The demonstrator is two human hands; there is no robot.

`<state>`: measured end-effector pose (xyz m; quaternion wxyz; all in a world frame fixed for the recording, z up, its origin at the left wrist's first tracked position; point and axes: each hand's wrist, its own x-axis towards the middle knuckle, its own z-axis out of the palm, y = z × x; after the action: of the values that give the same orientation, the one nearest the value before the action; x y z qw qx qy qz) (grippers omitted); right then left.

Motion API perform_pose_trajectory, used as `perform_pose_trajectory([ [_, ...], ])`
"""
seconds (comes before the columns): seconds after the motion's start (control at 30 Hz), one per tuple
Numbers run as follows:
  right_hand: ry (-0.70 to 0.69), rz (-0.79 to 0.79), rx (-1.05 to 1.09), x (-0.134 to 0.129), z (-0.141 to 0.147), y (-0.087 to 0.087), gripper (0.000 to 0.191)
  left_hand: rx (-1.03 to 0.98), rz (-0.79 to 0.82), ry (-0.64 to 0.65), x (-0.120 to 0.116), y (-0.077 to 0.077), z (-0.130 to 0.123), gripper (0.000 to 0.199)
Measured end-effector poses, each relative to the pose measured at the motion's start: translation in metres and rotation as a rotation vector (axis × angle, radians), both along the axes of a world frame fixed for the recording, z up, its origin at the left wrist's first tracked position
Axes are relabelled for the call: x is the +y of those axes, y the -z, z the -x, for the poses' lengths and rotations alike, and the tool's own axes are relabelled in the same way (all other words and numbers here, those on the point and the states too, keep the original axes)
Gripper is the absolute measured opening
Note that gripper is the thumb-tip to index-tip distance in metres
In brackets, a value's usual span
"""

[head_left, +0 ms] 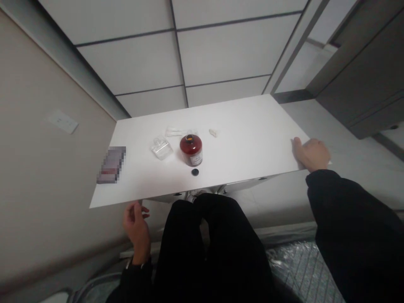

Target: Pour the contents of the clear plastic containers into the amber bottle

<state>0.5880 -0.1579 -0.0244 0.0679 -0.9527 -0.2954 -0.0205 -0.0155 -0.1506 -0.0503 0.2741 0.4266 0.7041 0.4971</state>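
Note:
My right hand (312,154) grips the right front corner of the white table (246,143), its thumb lying on top. Just below the front edge at the left, my left hand (136,225) hangs with loosely bent fingers apart and holds nothing. A dark red round bottle (191,147) stands uncapped near the middle of the table, with a pale label. In front of it lies a small black cap (195,172). To its left is a clear glass bottle (161,148). Behind them rests a clear plastic wrapper (176,132), partly hidden by the red bottle.
A small whitish piece (213,133) lies right of the red bottle. A pixelated flat object (111,165) is at the table's left end. White panels (227,50) rise behind; a wall with a socket (63,122) borders the left. My legs are under the front edge.

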Motion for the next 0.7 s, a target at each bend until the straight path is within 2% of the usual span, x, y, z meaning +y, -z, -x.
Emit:
perform_pose_trajectory([
  [0.1,0.017,0.020,0.026,0.002,0.000,-0.001,0.068,-0.124,0.096,0.038,0.004,0.003,0.002,0.053],
  [0.17,0.019,0.028,0.028,0.002,0.001,-0.003,0.067,-0.204,0.142,0.013,0.012,0.002,0.005,0.054],
  [0.33,0.013,0.032,0.036,0.003,0.003,-0.006,0.062,-0.435,0.219,-0.106,0.030,-0.006,0.012,0.034],
  [0.5,0.017,0.019,0.035,0.003,0.005,-0.006,0.058,-0.482,0.175,-0.190,0.043,-0.016,0.012,0.014],
  [0.7,0.007,0.006,0.040,0.002,0.008,-0.009,0.057,-0.470,0.166,-0.202,0.045,-0.015,0.013,0.013],
])
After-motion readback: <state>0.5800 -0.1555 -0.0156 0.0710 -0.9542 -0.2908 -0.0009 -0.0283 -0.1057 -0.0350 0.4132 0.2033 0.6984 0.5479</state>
